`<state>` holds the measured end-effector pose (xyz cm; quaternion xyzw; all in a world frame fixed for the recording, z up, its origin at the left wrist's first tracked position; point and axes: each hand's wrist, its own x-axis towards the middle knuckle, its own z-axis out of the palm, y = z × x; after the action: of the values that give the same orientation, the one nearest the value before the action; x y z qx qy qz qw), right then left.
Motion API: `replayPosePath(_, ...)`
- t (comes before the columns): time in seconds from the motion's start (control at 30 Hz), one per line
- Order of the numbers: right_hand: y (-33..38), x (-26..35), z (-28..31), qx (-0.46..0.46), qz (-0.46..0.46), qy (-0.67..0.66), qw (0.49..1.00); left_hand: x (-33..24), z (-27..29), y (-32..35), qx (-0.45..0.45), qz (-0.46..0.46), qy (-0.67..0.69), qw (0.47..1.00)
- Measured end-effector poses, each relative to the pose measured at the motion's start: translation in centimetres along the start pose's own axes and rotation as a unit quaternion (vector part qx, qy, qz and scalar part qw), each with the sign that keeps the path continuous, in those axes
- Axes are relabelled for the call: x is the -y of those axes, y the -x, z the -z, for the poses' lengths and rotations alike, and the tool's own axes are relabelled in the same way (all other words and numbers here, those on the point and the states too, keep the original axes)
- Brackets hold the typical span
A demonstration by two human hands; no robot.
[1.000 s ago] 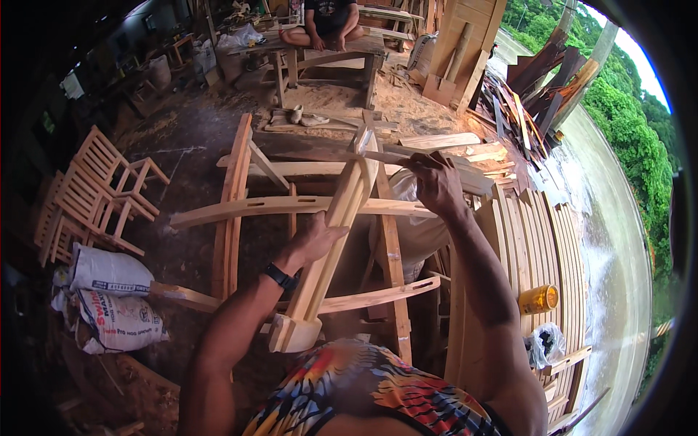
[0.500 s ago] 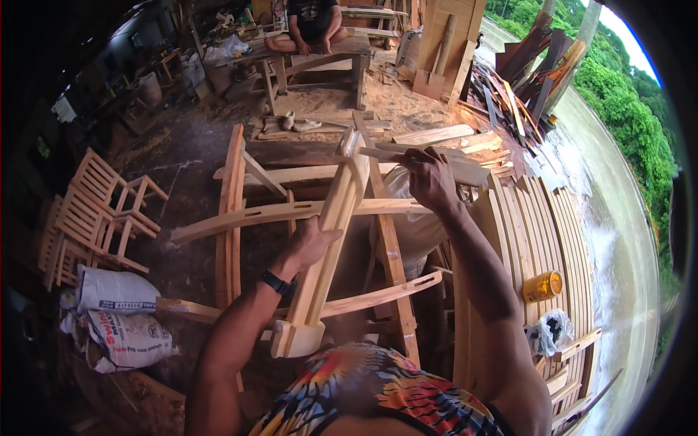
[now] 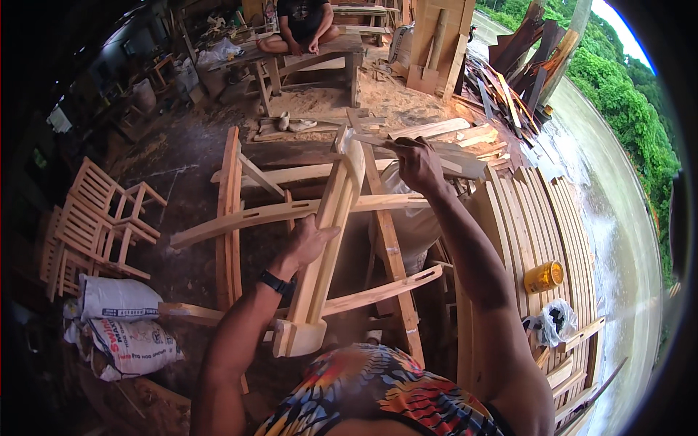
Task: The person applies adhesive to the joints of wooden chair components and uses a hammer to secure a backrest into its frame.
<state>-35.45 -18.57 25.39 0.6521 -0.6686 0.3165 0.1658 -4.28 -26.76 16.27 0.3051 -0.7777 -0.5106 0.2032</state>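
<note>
My left hand (image 3: 308, 243) is closed around the middle of a pale, shaped wooden post (image 3: 314, 291), which has a groove along it and a block-like near end. In my right hand (image 3: 420, 166), a thin flat stick (image 3: 373, 141) is pinched between the fingers. Its tip meets the far end of the post, where something whitish shows; I cannot tell what. Beneath the post runs a long curved rail (image 3: 273, 212) with slots cut in it. A second slotted rail (image 3: 382, 292) lies nearer to me. Both rest across upright-looking timber supports (image 3: 229, 182).
Slatted wooden chairs (image 3: 94, 225) and filled sacks (image 3: 120, 298) stand at left. Stacked boards (image 3: 542, 225) carry an amber jar (image 3: 544, 277) and a plastic bag (image 3: 558, 318) at right. Another person (image 3: 302, 22) sits on a far workbench (image 3: 313, 49). Shoes (image 3: 294, 123) lie before it.
My right hand has shifted slightly left, bringing the stick further onto the post's far end. The left hand keeps its hold on the post. The whole view has shifted slightly.
</note>
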Motion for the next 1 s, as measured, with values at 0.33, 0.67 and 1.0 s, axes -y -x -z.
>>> replayPosePath(0.33,1.8,4.5,1.6,0.046,0.025,0.024,0.998,1.3,-0.1,-0.1,0.013,0.05,0.022,0.998)
replayPosePath(0.67,1.5,4.6,1.2,0.054,-0.083,0.038,0.994,-0.1,-0.4,0.0,0.057,0.025,0.097,0.993)
replayPosePath(1.0,0.9,6.4,0.9,0.068,-0.143,0.064,0.985,0.9,-0.9,-0.3,0.027,0.026,0.07,0.997)
